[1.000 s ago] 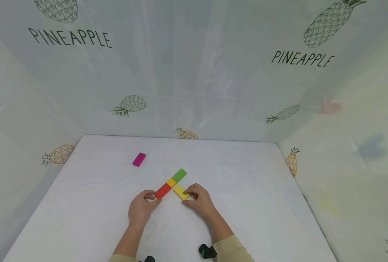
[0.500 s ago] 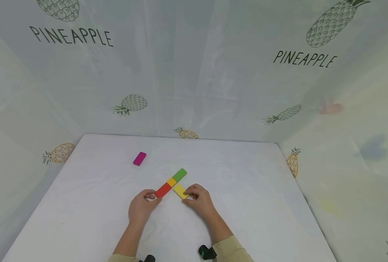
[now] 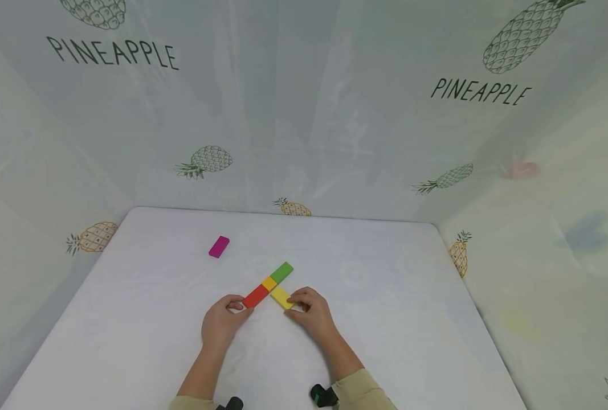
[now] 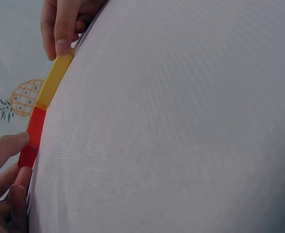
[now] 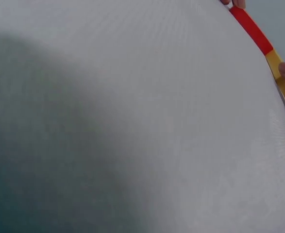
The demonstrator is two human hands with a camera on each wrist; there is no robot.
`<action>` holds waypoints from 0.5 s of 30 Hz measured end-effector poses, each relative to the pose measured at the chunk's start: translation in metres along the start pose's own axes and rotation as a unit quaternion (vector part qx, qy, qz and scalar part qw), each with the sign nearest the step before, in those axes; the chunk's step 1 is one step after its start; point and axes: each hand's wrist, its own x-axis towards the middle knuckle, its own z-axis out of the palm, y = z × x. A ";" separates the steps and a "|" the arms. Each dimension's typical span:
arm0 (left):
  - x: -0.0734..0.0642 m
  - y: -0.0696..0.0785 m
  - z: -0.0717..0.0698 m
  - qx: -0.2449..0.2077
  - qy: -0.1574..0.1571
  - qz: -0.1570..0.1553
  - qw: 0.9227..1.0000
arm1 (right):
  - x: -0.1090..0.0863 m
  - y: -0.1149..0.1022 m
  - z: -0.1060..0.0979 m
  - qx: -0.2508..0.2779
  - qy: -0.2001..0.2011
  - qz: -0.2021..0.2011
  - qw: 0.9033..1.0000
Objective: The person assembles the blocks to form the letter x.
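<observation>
A red block (image 3: 255,296), a small orange-yellow block (image 3: 269,283) and a green block (image 3: 282,273) lie end to end in a slanting row. My left hand (image 3: 223,323) pinches the lower end of the red block between thumb and fingers. On the right of the row, a yellow block (image 3: 281,298) lies crosswise, its upper end close by where red and orange-yellow meet. My right hand (image 3: 314,315) pinches its other end; in the left wrist view the fingertips (image 4: 62,47) grip that end.
Beyond the row, to the left, a magenta block (image 3: 219,246) lies on the white table (image 3: 396,296). Pineapple-printed sheeting (image 3: 304,114) surrounds the table at the back and sides. Black wrist devices (image 3: 323,395) show at the near edge.
The yellow block in my right hand has shifted slightly up and left, closer to the row. My left hand stays on the red block. The head view has tilted a little.
</observation>
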 end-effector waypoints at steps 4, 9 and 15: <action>0.001 -0.001 0.000 -0.001 0.000 0.001 1.000 | 0.000 -0.001 0.000 0.001 0.002 -0.001 1.000; 0.000 0.000 0.000 0.000 0.000 0.001 1.000 | 0.000 -0.001 0.002 -0.011 0.002 -0.004 1.000; -0.001 0.001 -0.001 -0.001 0.000 -0.001 1.000 | 0.000 -0.001 0.002 -0.012 0.005 -0.008 1.000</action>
